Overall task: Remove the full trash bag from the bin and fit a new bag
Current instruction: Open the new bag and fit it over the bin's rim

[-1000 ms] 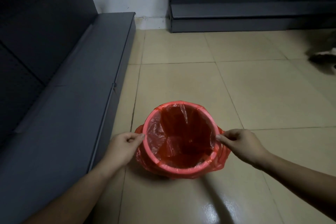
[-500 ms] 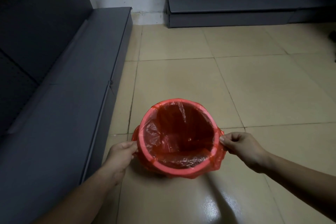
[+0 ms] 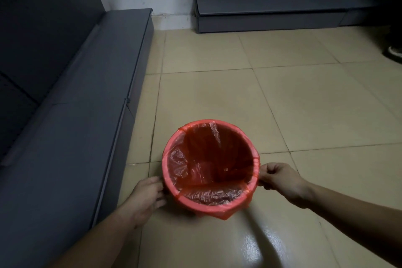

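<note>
A small round red bin point(image 3: 208, 205) stands on the tiled floor, lined with a thin red trash bag point(image 3: 204, 159) whose edge is folded down over the rim. The inside of the bag holds nothing I can see. My left hand point(image 3: 146, 193) lies against the bin's left side below the rim, fingers around the folded-over bag. My right hand point(image 3: 277, 178) pinches the bag's edge at the right side of the rim.
A long dark grey bench or shelf base point(image 3: 71, 137) runs along the left, close to the bin. Another dark unit point(image 3: 272, 13) stands against the far wall. A dark shoe point(image 3: 394, 51) shows at the right edge. Beige floor tiles point(image 3: 272, 104) stretch beyond the bin.
My left hand has slid from the rim down the bin's left side. The bag's overhang now sits tighter around the rim. My right hand stays at the right rim.
</note>
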Motion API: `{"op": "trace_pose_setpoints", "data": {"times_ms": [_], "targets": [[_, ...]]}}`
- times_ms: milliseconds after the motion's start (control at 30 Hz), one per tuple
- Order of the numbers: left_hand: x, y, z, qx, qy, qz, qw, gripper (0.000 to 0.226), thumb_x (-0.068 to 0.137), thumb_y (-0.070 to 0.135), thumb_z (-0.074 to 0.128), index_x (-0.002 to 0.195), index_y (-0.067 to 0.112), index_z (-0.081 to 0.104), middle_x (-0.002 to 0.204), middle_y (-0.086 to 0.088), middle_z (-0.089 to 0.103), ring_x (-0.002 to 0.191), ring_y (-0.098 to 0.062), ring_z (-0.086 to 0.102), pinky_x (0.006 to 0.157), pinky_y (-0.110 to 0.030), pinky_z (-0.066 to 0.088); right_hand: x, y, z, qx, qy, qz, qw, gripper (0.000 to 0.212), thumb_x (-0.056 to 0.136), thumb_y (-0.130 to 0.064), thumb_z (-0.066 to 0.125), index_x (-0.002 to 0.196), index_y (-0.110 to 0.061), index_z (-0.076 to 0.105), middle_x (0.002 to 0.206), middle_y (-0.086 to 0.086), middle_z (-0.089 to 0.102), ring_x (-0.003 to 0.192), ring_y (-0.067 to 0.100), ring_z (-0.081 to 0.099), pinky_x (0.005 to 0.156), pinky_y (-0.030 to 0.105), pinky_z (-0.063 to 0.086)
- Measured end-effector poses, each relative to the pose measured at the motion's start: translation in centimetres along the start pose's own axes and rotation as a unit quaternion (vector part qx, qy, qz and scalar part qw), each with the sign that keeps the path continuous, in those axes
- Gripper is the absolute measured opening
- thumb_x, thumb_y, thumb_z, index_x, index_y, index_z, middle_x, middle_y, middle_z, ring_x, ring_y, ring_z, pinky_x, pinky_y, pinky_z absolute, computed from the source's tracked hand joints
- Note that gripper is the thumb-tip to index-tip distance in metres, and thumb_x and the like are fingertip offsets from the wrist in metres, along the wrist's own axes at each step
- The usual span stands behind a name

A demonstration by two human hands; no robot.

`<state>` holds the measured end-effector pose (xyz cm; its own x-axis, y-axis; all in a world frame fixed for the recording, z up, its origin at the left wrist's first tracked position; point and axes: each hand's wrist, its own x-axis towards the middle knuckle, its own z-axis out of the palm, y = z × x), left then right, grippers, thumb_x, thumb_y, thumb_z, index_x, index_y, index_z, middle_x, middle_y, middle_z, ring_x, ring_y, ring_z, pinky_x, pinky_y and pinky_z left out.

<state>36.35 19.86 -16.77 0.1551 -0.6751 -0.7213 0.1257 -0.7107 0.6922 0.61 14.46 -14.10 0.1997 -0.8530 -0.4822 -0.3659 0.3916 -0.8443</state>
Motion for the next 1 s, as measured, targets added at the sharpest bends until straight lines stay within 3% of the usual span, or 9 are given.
{"op": "trace_pose_setpoints", "data": {"times_ms": [133,267,400,500,567,633,767,867,1000], "targets": [[-0.9,2.7,-1.6,-0.004,0.071,0.059,0.996,0.028,0.097,0.033,0.059,0.112,0.013,0.071,0.099,-0.005,0.073,0.082,-0.018,0.064,0.066,-0.033,0.051,0.2,-2.9,-2.1,0.053,0.079,-0.001,0.995,0.008,0.089,-0.005,0.066,0.090,0.000,0.072,0.083,0.009,0.070,0.073,0.019,0.057,0.064,0.029,0.044],[-2.3,5.5,-0.5,0.020,0.051,0.108,0.993,0.032,0.088,0.043,0.069,0.104,0.017,0.076,0.088,-0.007,0.074,0.082,-0.021,0.064,0.069,-0.035,0.053,0.7,-5.5,-2.1,0.048,0.108,-0.028,0.993,0.022,0.089,-0.027,0.070,0.092,-0.006,0.075,0.088,0.012,0.072,0.075,0.020,0.061,0.068,0.032,0.048],[-2.3,5.4,0.4,0.023,0.094,0.138,0.986,0.026,0.080,0.030,0.079,0.101,0.014,0.078,0.081,-0.006,0.078,0.073,-0.018,0.063,0.060,-0.031,0.050,1.4,-5.2,-0.8,-0.045,0.115,-0.051,0.991,0.018,0.080,-0.036,0.078,0.081,-0.018,0.081,0.073,0.001,0.077,0.063,0.011,0.061,0.061,0.030,0.049],[-2.0,5.4,0.4,-0.018,0.107,0.135,0.985,0.021,0.082,0.023,0.080,0.093,0.006,0.078,0.060,-0.001,0.068,0.054,-0.013,0.054,0.051,-0.027,0.044,1.6,-5.0,-0.7,-0.015,0.132,-0.058,0.989,0.011,0.083,-0.020,0.078,0.076,-0.011,0.080,0.060,0.000,0.073,0.050,0.005,0.058,0.051,0.020,0.048],[-1.7,5.1,0.3,-0.039,0.114,0.129,0.984,0.018,0.083,0.022,0.079,0.091,0.006,0.078,0.058,-0.001,0.066,0.052,-0.012,0.053,0.049,-0.026,0.044,1.7,-4.9,-0.6,0.035,0.129,-0.057,0.989,0.011,0.086,-0.009,0.073,0.079,-0.003,0.077,0.061,0.005,0.071,0.051,0.008,0.059,0.049,0.017,0.051],[-1.5,4.8,0.3,-0.060,0.113,0.124,0.984,0.017,0.084,0.020,0.077,0.092,0.005,0.077,0.062,-0.003,0.068,0.055,-0.014,0.056,0.052,-0.027,0.045,2.0,-4.3,-0.5,0.073,0.114,-0.045,0.990,0.015,0.090,-0.008,0.068,0.083,0.003,0.075,0.067,0.012,0.070,0.060,0.016,0.060,0.060,0.024,0.056],[-1.3,4.3,0.6,-0.088,0.081,0.106,0.987,0.017,0.089,0.024,0.072,0.092,0.008,0.077,0.078,-0.012,0.077,0.064,-0.021,0.069,0.068,-0.037,0.053,2.7,-2.8,-0.7,0.116,0.082,-0.015,0.990,0.028,0.092,-0.018,0.065,0.089,0.009,0.072,0.078,0.021,0.063,0.074,0.027,0.055,0.082,0.043,0.053],[-1.2,4.0,0.9,-0.089,0.070,0.104,0.988,0.016,0.092,0.024,0.069,0.090,0.010,0.077,0.071,-0.006,0.077,0.057,-0.014,0.070,0.061,-0.033,0.053,3.1,-2.1,-0.7,0.105,0.052,-0.011,0.993,0.033,0.092,-0.027,0.065,0.088,0.005,0.073,0.080,0.022,0.062,0.077,0.029,0.052,0.084,0.047,0.050],[-0.8,4.1,0.3,-0.078,0.075,0.088,0.990,0.013,0.092,0.022,0.069,0.098,0.012,0.075,0.060,0.002,0.071,0.049,-0.007,0.063,0.051,-0.027,0.047,3.5,-2.4,-1.3,0.100,0.034,0.004,0.994,0.025,0.093,-0.018,0.064,0.093,0.005,0.073,0.087,0.022,0.065,0.081,0.029,0.053,0.087,0.047,0.048]]}}
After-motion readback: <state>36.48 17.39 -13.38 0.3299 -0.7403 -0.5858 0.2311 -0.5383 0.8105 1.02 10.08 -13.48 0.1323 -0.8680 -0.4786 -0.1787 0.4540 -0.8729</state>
